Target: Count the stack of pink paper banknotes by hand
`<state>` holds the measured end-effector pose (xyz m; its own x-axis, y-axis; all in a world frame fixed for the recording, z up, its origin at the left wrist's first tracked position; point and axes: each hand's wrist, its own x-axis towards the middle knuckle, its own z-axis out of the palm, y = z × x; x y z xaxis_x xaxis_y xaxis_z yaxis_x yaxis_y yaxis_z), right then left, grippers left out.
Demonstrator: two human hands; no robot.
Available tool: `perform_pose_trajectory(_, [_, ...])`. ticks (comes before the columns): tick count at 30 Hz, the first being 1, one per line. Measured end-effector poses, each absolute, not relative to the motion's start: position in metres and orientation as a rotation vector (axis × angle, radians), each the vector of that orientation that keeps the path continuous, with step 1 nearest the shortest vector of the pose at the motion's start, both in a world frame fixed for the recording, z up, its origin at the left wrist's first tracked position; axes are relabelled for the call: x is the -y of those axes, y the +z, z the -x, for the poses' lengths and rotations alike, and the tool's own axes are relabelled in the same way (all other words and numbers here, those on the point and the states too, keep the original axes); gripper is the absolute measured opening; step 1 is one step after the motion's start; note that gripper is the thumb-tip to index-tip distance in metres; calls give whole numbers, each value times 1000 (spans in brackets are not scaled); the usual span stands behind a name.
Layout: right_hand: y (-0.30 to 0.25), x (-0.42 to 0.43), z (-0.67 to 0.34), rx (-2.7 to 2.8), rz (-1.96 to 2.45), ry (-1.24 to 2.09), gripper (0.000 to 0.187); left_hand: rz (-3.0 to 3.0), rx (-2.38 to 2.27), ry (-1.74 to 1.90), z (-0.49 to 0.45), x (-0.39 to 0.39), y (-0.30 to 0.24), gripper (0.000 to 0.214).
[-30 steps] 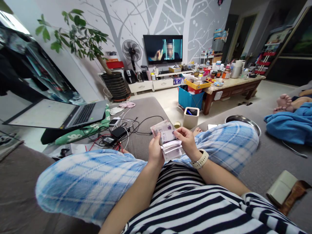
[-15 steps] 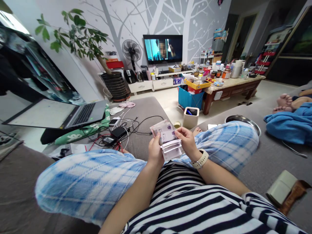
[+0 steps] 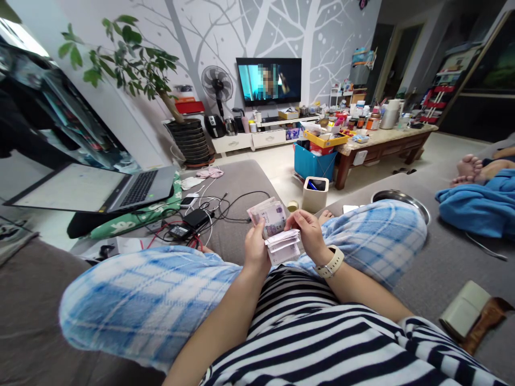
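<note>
My left hand (image 3: pixel 257 247) is closed round a bundle of pale purple banknotes (image 3: pixel 275 221), thumb on the near side. The upper part of the bundle fans out upward and a figure 5 shows on the front note. Its lower part is folded over toward me, with several note edges (image 3: pixel 283 239) stacked. At the right edge of the bundle is my right hand (image 3: pixel 309 230), its fingers curled and thumb and forefinger drawn together against the notes. Whether a note is pinched there is hidden. A cream watch (image 3: pixel 330 261) sits on my right wrist.
Left on the sofa are an open laptop (image 3: pixel 140 187), a black adapter (image 3: pixel 197 218) and tangled cables. A bin (image 3: pixel 316 194) stands ahead, near a crowded coffee table (image 3: pixel 386 140). To the right lie a metal bowl (image 3: pixel 422 208), a wallet (image 3: pixel 466 308) and another person's feet (image 3: pixel 470 166).
The front note that my right fingers pinched at its top has gone down onto the folded part, baring another note with a 5. My right fingers are now curled in closer to the bundle.
</note>
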<state>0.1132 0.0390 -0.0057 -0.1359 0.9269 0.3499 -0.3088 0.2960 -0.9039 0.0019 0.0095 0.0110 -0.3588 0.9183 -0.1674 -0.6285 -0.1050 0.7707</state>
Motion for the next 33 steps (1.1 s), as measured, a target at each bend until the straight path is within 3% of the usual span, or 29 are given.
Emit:
perform_pose_trajectory(8, [-9, -43, -112, 1233, 635, 1271, 23, -437, -935, 1728, -2, -10, 10, 16])
perform_pose_trajectory(17, [-11, -47, -111, 1145, 705, 1243, 33, -476, -898, 1706, -1, -9, 7, 24])
perform_pose_trajectory(28, [-15, -49, -113, 1268, 727, 1186, 26, -521, -904, 1682, 1, -10, 5, 32])
perform_pose_trajectory(33, [-17, -49, -113, 1280, 729, 1175, 25, -500, -923, 1713, -1, -10, 6, 24])
